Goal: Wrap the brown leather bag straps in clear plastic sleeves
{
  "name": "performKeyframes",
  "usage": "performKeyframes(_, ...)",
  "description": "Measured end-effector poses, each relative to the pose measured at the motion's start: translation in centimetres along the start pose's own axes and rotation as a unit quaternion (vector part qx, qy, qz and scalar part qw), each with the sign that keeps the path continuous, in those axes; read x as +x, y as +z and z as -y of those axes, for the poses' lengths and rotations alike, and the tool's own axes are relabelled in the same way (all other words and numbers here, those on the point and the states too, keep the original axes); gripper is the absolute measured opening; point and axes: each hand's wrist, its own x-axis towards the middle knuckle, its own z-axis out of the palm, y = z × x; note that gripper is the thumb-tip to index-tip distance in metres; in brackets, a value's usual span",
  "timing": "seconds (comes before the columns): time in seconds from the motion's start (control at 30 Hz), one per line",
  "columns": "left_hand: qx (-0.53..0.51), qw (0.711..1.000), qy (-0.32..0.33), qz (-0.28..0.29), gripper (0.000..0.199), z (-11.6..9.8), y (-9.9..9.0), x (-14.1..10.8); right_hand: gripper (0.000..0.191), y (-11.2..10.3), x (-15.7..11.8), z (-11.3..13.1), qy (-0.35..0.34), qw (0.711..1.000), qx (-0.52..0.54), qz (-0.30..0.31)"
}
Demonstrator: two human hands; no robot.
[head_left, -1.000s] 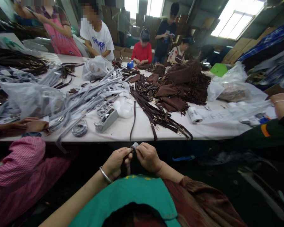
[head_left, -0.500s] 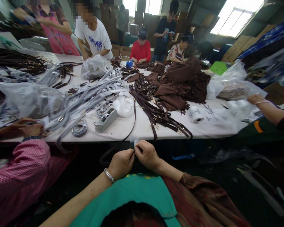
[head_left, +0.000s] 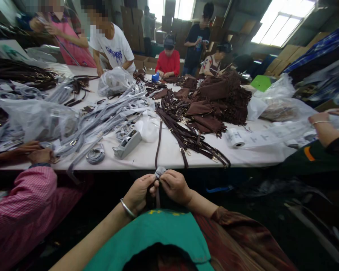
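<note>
Just off the table's front edge, my left hand [head_left: 142, 190] and my right hand [head_left: 177, 185] meet with bent fingers. Between their fingertips is a small wad of clear plastic wrap [head_left: 159, 172]. A dark brown strap [head_left: 159, 145] runs from the tabletop down to my hands, and part of it hangs below them. My left hand pinches the strap; the fingers of my right hand are closed at the plastic wrap. Beyond them lie a heap of brown straps [head_left: 183, 139] and a grey tape dispenser [head_left: 127, 144].
The white table [head_left: 141, 160] carries grey straps [head_left: 101, 116], brown pouches [head_left: 214, 98], plastic bags and a plastic roll [head_left: 236, 138]. A person in a pink checked sleeve [head_left: 31, 192] works at left. Another person's hand [head_left: 319, 117] is at right. Several people stand or sit beyond.
My left hand has turned, showing more of its fingers. The strap hangs straighter, and the plastic wrap is more visible. At right, the other person's hand has moved rightwards with plastic drawn from the roll.
</note>
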Motion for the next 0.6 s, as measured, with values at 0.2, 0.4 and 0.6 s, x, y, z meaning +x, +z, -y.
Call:
performKeyframes(0.2,0.055,0.993,-0.006,0.109,0.044,0.5,-1.5,-0.9,0.016,0.0,-0.3,-0.5,0.164,0.979,0.113,-0.051)
performKeyframes(0.4,0.3,0.919,0.024,0.253,0.054,1.2,-1.5,-1.7,0.018,-0.1,-1.7,-1.1,0.311,0.935,0.164,-0.055)
performKeyframes(0.6,0.547,0.823,0.122,0.095,0.025,0.7,0.1,-0.6,0.019,-1.2,-2.5,-1.1,0.228,0.97,0.015,-0.082)
